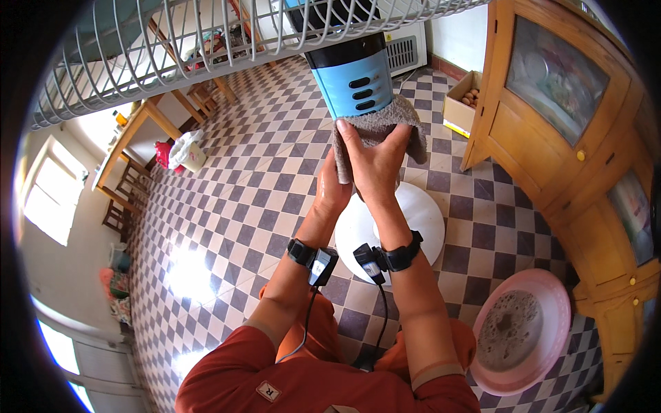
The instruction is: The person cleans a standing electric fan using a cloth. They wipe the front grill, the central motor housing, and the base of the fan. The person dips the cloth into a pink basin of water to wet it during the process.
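The right hand (pixel 377 162) lies flat, fingers stretched upward, pressing a grey cloth (pixel 379 131) against the lower edge of a blue fan housing (pixel 354 82). The left hand (pixel 332 187), just at its seven o'clock, closes on the cloth's hanging end behind the right wrist; how tight that grip is cannot be told. The housing stands at twelve o'clock of both hands, below a white wire fan guard (pixel 206 41) that arcs across the top of the view.

Judging from this hold, the wipe goes best with the palm kept flat and the cloth drawn taut, working around the dark button slots rather than pushing damp into them.

At six o'clock of the hands, behind the wrists, lies the fan's round white base (pixel 420 213). At four o'clock a pink basin (pixel 544 344) of cloudy water sits on the checkered tile floor (pixel 227 199), beside a wooden cabinet (pixel 551 138).
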The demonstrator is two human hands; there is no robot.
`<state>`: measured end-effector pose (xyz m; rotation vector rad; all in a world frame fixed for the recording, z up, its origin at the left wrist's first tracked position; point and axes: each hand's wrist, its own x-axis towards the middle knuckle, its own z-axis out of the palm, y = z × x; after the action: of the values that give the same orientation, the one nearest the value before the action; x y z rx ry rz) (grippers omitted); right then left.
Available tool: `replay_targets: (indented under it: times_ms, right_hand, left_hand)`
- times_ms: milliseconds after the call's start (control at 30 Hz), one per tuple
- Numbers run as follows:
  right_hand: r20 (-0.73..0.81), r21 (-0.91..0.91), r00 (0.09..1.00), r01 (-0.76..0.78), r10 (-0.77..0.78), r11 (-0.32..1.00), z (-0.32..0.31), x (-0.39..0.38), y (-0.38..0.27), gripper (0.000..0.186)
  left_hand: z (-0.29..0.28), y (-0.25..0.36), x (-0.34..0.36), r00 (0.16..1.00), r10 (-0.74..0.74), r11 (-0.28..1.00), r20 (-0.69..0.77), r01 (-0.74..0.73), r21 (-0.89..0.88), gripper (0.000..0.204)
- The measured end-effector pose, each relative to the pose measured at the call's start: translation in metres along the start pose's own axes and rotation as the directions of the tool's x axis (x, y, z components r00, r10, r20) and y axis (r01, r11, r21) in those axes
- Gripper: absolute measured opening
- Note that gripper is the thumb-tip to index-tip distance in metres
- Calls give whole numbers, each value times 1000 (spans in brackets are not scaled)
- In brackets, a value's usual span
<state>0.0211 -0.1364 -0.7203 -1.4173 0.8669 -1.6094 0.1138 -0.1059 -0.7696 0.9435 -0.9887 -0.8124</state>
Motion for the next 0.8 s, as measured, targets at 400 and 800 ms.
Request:
replay_targets:
  times_ms: [400,800]
  right_hand:
    - [-123,48,985,124,-117,991,-1,5,-11,74]
    - [-102,131,992,89,-75,987,-3,8,-9,67]
  left_hand:
    - [12,15,-5,994,61,995,92,-68,77,45]
    - [21,20,-7,999,-14,985,46,21,-171,36]
